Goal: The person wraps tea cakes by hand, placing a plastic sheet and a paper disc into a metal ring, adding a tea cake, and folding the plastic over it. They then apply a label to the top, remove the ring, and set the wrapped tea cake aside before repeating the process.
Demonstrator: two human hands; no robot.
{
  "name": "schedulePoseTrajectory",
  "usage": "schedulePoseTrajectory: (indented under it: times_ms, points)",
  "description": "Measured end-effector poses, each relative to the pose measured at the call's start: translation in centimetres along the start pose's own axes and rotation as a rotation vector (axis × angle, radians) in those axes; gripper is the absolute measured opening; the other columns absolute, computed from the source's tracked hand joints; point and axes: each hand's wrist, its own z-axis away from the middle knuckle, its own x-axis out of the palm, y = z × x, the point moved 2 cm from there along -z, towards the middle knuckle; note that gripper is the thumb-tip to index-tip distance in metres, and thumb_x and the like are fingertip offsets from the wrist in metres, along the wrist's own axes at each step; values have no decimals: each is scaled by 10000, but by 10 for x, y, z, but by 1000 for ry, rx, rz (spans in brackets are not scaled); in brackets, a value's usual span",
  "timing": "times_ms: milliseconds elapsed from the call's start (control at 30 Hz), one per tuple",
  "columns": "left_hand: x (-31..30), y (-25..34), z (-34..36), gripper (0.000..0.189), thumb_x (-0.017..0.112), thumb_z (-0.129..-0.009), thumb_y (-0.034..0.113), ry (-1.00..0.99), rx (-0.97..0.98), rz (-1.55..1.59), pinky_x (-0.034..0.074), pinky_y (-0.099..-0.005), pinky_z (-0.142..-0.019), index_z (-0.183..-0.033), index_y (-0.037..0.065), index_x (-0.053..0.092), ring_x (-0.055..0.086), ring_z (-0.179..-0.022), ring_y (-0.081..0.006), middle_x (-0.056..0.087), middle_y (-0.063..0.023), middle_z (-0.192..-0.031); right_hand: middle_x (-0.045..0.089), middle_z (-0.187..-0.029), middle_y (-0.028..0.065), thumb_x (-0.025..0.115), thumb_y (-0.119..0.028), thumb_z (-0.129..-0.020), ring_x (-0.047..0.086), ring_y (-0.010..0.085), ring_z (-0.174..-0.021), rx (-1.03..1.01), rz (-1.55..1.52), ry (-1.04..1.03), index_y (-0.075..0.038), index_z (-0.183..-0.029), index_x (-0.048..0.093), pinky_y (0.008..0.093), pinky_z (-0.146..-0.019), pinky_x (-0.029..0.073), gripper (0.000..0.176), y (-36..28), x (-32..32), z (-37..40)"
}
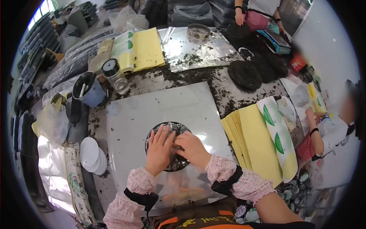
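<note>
A dark round cake (177, 163) under shiny clear plastic lies on the smooth metal sheet (131, 114) in front of me. Across its left side my left hand (159, 149) rests flat, fingers stretched out and slightly spread. From the right, my right hand (193, 148) reaches over the cake with curled fingers, thumb and fingertips pinching the plastic wrap near its middle. The fingertips of both hands almost meet. Much of the cake's top is hidden beneath them.
Yellow paper sheets (249, 143) and a green-leaf printed roll (277, 137) lie right. White discs (91, 154), a blue cup (91, 93) and a black-lidded jar (115, 78) stand left. Dark cakes (244, 75) and crumbs lie beyond. Co-workers' hands (239, 18) are at far right.
</note>
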Motion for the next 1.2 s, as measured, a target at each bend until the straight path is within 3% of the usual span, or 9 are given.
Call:
schedulePoseTrajectory:
  times_ms: [267, 567, 667, 700, 733, 867, 967, 1067, 1200]
  points:
    - [5, 17, -1, 824, 608, -886, 408, -191, -17, -97, 168, -518, -1219, -1458, -131, 360, 216, -1504, -416, 299, -285, -1575, 624, -892, 122, 603, -84, -790, 615, 326, -910, -20, 243, 16, -34, -871, 645, 406, -807, 522, 104, 14, 15, -4]
    - [9, 28, -4, 833, 634, -894, 405, -250, -55, -208, 134, -522, -1222, -1464, -132, 350, 183, -1511, -426, 263, -281, -1596, 667, -939, 154, 639, -97, -765, 673, 320, -868, -99, 217, 95, -43, -919, 668, 409, -727, 553, 165, 39, -5, 8]
    - [9, 25, 0, 836, 628, -892, 394, -262, -38, -197, 121, -535, -1220, -1462, -145, 339, 164, -1512, -441, 250, -286, -1599, 671, -960, 138, 623, -49, -781, 667, 319, -934, -51, 249, 648, -42, -1002, 669, 407, -767, 549, 226, 88, -83, 85]
    - [8, 24, 1, 837, 626, -891, 390, -258, -40, -191, 118, -540, -1219, -1461, -149, 335, 158, -1512, -446, 246, -287, -1599, 676, -942, 156, 630, -30, -786, 668, 321, -933, -33, 482, 678, -29, -1038, 667, 424, -773, 545, 255, 113, -115, 130]
    - [7, 25, 0, 827, 618, -893, 374, -270, -38, -174, 123, -548, -1215, -1458, -156, 331, 149, -1512, -454, 231, -293, -1602, 682, -962, 169, 638, -26, -793, 667, 333, -925, 346, 625, 720, -8, -1052, 666, 441, -791, 541, 261, 129, -140, 176]
    - [6, 26, -2, 820, 620, -887, 362, -286, -50, -183, 131, -557, -1209, -1456, -153, 333, 147, -1510, -463, 224, -307, -1599, 702, -1156, 162, 647, -39, -836, 606, 325, -1204, 523, 1137, 653, -42, -1143, 708, 496, -985, 485, 313, 160, -189, 323]
    - [7, 25, 0, 824, 623, -886, 357, -279, -29, -195, 134, -561, -1207, -1462, -151, 323, 146, -1510, -464, 223, -307, -1600, 704, -1173, 169, 657, -49, -849, 620, 302, -1211, 538, 1033, 675, -51, -1120, 728, 433, -986, 491, 281, 161, -188, 326]
    - [7, 24, -1, 834, 626, -887, 369, -262, -13, -201, 137, -561, -1206, -1466, -148, 320, 157, -1508, -461, 224, -302, -1602, 721, -1134, 148, 658, -64, -877, 660, 267, -1113, 926, 236, 1134, -31, -1119, 725, 364, -962, 491, 254, 167, -200, 330]
    - [2, 29, -3, 847, 626, -894, 412, -295, -65, -195, 149, -541, -1209, -1468, -139, 333, 180, -1507, -440, 243, -287, -1600, 700, -1066, 153, 617, -129, -923, 668, 273, -950, 856, 348, 1699, 3, -1102, 665, 350, -885, 518, 228, 214, -283, 461]
